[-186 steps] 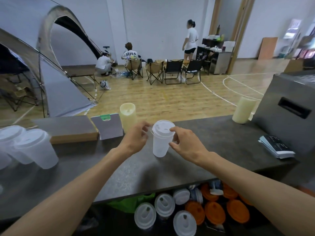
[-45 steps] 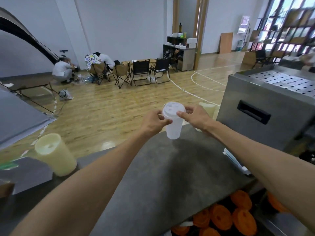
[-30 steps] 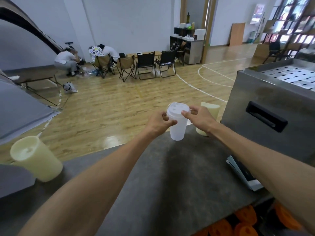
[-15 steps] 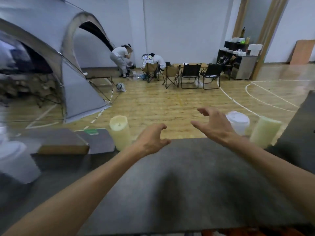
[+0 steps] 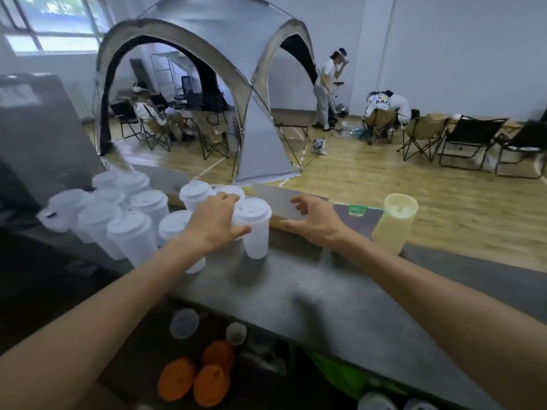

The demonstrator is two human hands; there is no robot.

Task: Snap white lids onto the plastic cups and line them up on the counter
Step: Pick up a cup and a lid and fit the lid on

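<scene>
Several translucent plastic cups with white lids [image 5: 133, 229] stand bunched at the left of the grey counter [image 5: 296, 288]. At the right edge of that bunch stands one lidded cup [image 5: 255, 232]. My left hand [image 5: 211, 224] wraps it, thumb on its front wall and fingers behind its lid. My right hand [image 5: 315, 221] hovers a short way to the cup's right, fingers spread, holding nothing. The cup rests upright on the counter.
A pale yellow cylinder [image 5: 395, 224] stands at the counter's far edge to the right. A flat board and card [image 5: 284, 202] lie behind the hands. A grey machine [image 5: 38, 128] rises at the left. Orange lids [image 5: 192, 377] and white lids [image 5: 183, 322] lie below the counter.
The view has swung left to the bunch of cups. Half a second ago both hands were open and empty; now my left hand is around a lidded cup.
</scene>
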